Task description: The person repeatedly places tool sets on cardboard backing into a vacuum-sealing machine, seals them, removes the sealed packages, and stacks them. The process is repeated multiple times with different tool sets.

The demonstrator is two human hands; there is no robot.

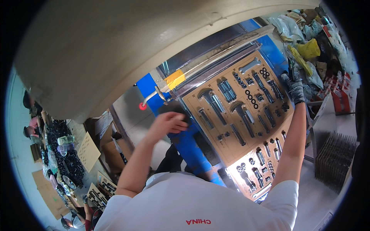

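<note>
A brown cardboard sheet point(227, 140) carries bolts, rings and an open-ended wrench point(249, 66) under what looks like clear film. It lies on a blue machine bed point(191, 148) in front of me. My left hand point(169, 124), bare, hovers beside the sheet's left edge with its fingers loosely bent and nothing visible in them. At the far right corner is my right hand point(295, 89) in a grey glove, its fingers closed by the edge. A thin dark thing point(291, 67) shows at its fingertips; its kind cannot be made out.
A second, brightly lit sheet of parts point(256, 167) adjoins nearer me. Left of the bed stands a lever with a red knob point(143, 106). A large pale machine cover point(115, 42) overhangs. Plastic bags point(308, 49) heap at far right; people work at a parts-covered table point(67, 150) at left.
</note>
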